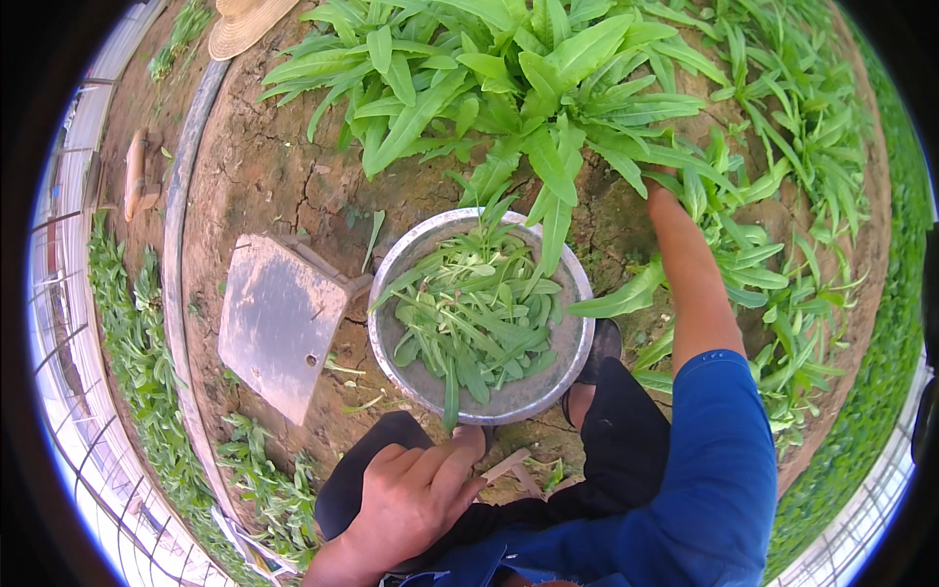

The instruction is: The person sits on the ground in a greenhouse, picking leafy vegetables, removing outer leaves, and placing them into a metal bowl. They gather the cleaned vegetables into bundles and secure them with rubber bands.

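Note:
My left hand (414,491) rests near my knee, its fingers curled; whether it grips anything does not show. My right hand (662,178) reaches into the long-leaved green plants (543,95), its fingers hidden under the leaves. Between the two stands a round metal basin (378,345) on the soil, partly filled with picked green leaves (477,315). A few long leaves of the growing plants hang over the basin's upper right rim.
Left of the basin is a worn wooden board stool (282,315). A grey pipe or edging strip (176,242) runs down the left side. Beyond it lies a small wooden stool (136,176). A straw hat (246,26) is at the top left. More leafy plants (807,147) grow on the right.

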Demonstrator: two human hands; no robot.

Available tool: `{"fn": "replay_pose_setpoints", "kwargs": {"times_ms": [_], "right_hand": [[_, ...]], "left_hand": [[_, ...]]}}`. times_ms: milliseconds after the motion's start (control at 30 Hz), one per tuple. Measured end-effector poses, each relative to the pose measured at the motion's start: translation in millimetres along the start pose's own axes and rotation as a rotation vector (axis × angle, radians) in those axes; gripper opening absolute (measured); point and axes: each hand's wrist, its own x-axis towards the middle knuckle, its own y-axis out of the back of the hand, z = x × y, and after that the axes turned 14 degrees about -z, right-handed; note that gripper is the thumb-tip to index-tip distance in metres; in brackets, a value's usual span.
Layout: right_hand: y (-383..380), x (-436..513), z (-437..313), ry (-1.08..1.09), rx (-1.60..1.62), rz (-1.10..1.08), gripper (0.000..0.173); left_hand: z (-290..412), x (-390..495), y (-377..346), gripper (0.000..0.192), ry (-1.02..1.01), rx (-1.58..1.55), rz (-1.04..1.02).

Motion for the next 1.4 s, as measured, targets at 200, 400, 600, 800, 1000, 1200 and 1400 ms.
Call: {"fn": "replay_pose_setpoints", "kwargs": {"times_ms": [200,400,600,800,1000,1200,1400], "right_hand": [[-35.7,-45.6,-17.8,0.027,-0.208,0.073,0.037],[11.6,-133.0,8.9,0.621,-0.185,0.218,0.028],[80.9,-232.1,49.3,0.989,0.675,0.644,0.031],[131.9,-296.8,95.1,0.992,1.220,0.558,0.031],[170.2,-358.0,112.1,1.091,1.689,0.310,0.032],[197.5,-443.2,105.5,1.069,1.821,0.336,0.029],[195.0,-481.1,68.5,1.061,1.988,0.400,0.022]], "left_hand": [[6.6,-3.5,0.7,0.036,-0.016,0.019,0.007],[13.1,-2.2,-13.6,0.030,-0.095,0.036,0.081],[22.7,-3.9,-24.4,0.029,-0.071,0.037,0.113],[24.7,9.0,-26.4,0.028,0.017,0.068,0.121],[24.3,20.5,-32.5,0.037,0.025,-0.041,0.530],[41.9,21.5,-24.5,0.077,-0.052,0.039,0.958],[41.9,18.3,-32.2,0.069,-0.011,0.004,0.938]]}}
